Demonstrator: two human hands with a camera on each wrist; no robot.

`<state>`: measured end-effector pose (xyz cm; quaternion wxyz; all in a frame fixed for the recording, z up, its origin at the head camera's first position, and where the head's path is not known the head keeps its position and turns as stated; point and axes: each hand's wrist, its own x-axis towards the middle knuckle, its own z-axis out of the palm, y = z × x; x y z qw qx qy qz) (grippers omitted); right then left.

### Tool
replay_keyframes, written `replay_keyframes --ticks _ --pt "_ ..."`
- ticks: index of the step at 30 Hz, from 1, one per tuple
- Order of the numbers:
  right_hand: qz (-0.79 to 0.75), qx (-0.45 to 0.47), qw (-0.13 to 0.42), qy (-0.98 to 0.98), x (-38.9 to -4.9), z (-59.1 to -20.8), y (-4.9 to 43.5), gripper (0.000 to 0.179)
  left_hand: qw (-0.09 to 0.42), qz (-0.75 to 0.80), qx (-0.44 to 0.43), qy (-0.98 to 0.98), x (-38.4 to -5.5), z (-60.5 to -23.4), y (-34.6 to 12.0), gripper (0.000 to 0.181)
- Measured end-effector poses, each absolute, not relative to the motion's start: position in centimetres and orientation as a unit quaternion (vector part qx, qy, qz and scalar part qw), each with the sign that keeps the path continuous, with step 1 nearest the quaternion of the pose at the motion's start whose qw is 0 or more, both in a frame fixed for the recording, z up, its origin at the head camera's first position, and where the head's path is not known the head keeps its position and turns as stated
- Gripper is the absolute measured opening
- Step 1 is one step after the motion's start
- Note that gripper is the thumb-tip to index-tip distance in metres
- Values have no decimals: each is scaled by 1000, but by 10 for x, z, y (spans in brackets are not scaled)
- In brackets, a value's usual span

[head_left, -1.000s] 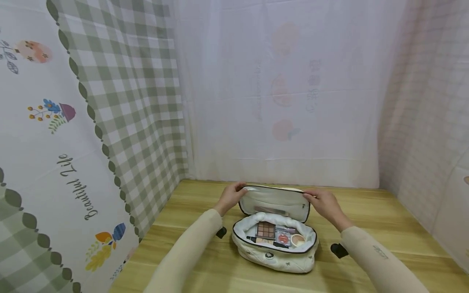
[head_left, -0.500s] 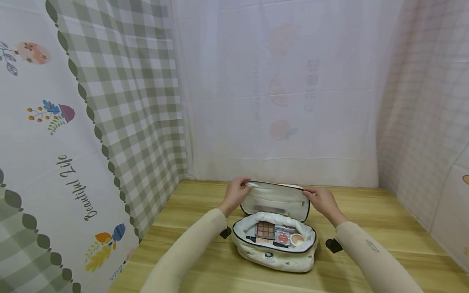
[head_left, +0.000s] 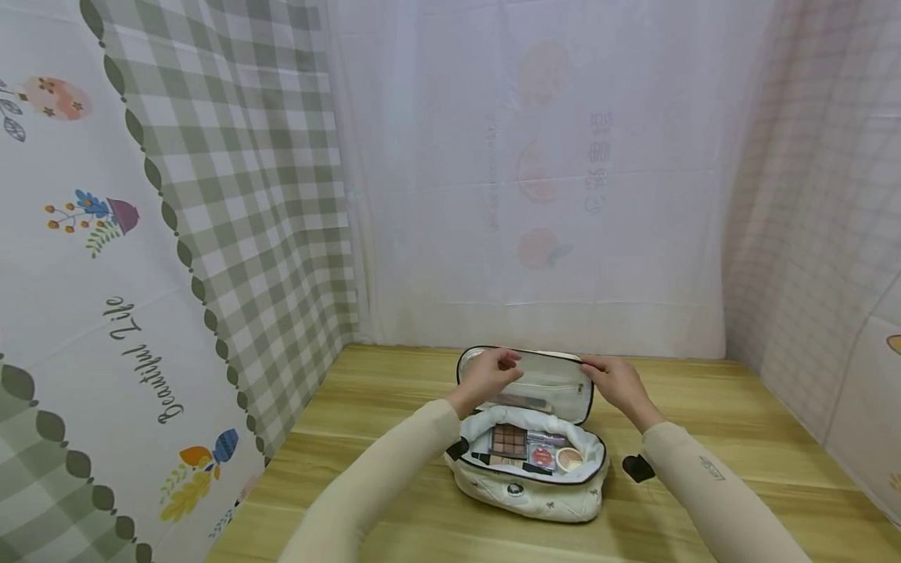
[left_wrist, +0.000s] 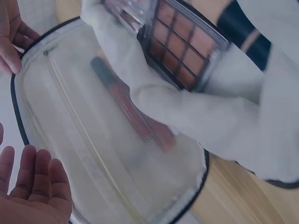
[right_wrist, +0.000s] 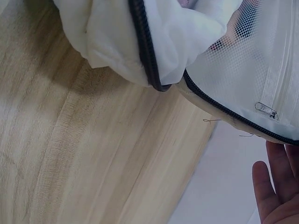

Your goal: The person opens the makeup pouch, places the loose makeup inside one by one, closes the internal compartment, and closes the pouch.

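A cream quilted makeup bag (head_left: 556, 504) stands unzipped on the table, its lid (head_left: 552, 371) raised at the back. My right hand (head_left: 619, 385) pinches the lid's upper right corner between thumb and fingers. In front of the lid's left part hovers my left hand (head_left: 488, 377), fingers loosely curved, holding nothing. Inside the bag lie an eyeshadow palette (head_left: 509, 442), a red-centred compact (head_left: 542, 457), a round pan of powder (head_left: 568, 460) and dark-capped tubes. The lid's mesh pocket holds a slender dark-and-reddish item (left_wrist: 133, 112); its zip pull (right_wrist: 266, 109) shows in the right wrist view.
Wood-grain table (head_left: 394, 500) surrounds the bag. A pale curtain (head_left: 535, 234) hangs behind the table, and a green-checked cloth (head_left: 267, 195) hangs at the left. Black straps or mounts (head_left: 638, 468) sit at the wrists.
My left hand has left the lid's upper left corner and moved right, across the lid's inner face. The right hand keeps its pinch on the right corner; the lid stays raised.
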<state>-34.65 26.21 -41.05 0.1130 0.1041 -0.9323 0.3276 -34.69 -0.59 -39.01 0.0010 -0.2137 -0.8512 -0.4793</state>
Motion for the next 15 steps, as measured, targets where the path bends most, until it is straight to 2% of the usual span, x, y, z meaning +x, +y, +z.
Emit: replay_keyframes --ticks 15 --pt "336 95 87 -933 -347 -406 263 41 -48 -454 -271 -848 -342 -398 53 27"
